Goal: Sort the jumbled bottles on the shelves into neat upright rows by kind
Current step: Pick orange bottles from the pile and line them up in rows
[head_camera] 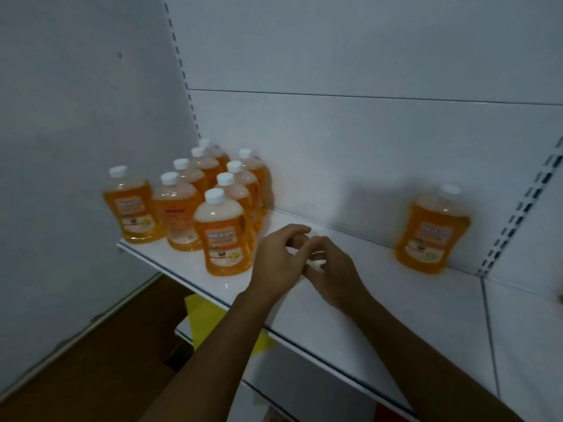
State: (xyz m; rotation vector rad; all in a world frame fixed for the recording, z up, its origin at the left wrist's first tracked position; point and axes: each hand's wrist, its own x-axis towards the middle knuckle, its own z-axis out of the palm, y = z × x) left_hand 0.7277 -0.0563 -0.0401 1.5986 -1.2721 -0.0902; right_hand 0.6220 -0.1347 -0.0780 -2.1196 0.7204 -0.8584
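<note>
Head view, looking down at a white flat shelf board [350, 324] with two bare hands over its middle. Left hand [274, 263] and right hand [332, 269] touching at the fingertips, fingers loosely curled, with a small pale bit between them — too blurry to tell what it is, or whether it is pinched at all. No bottle held. Nine see-through plastic bottles of orange liquid with white caps [195, 205] standing upright at the left end of the board, lined up front to back in rows, probably so the same kind sits together. One more orange bottle with a white cap [432, 233] standing alone at the right end, close to the back wall, well apart from the group — most likely the next one to bring over. Plain white back panel [365, 147] behind, with slotted metal strips running up each side for hanging boards. Lower down, another white shelf with something bright yellow [204, 318] on it, and a dark brown floor [76, 370] at the bottom left. Dim light, grey walls.
</note>
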